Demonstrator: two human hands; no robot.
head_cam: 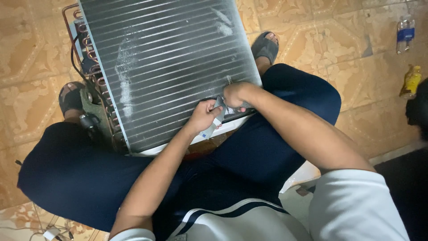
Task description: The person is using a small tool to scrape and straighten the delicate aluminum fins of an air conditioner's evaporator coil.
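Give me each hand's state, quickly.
Left hand: closed on a small grey tool.
Right hand: closed, pressed on the finned coil; any grip cannot be told.

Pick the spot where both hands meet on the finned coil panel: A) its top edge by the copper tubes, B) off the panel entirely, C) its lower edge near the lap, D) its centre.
C: the left hand and right hand grip a small grey tool at the coil panel's lower edge.
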